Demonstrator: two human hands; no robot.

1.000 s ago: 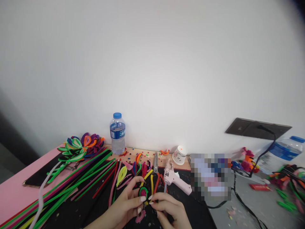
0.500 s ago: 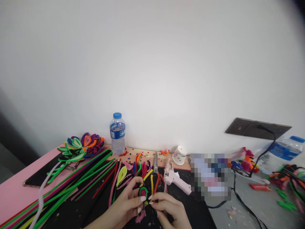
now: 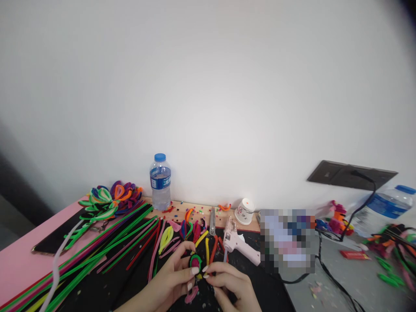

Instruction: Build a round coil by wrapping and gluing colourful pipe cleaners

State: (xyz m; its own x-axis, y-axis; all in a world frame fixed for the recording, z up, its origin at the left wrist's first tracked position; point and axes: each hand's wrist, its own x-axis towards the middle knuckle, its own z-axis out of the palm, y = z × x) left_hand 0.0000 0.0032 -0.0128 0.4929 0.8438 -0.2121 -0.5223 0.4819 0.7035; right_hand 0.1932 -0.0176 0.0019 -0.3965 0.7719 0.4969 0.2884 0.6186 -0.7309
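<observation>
My left hand (image 3: 173,277) pinches a small round pipe-cleaner piece (image 3: 195,261), green around the outside and dark pink in the middle. Close beside it, my right hand (image 3: 232,281) has its thumb and fingers pressed together; whatever they grip is too small to make out. A bit of yellow (image 3: 199,276) shows between the two hands, below the round piece. Just under my left fingers a pink pipe-cleaner loop (image 3: 191,294) lies on the black mat (image 3: 260,284).
A pale pink glue gun (image 3: 238,246), scissors (image 3: 212,222) and a paper cup (image 3: 245,211) lie beyond my hands. Long pipe cleaners (image 3: 94,255) fan out at left, near a water bottle (image 3: 160,182). A black cable (image 3: 338,279) crosses the grey surface at right.
</observation>
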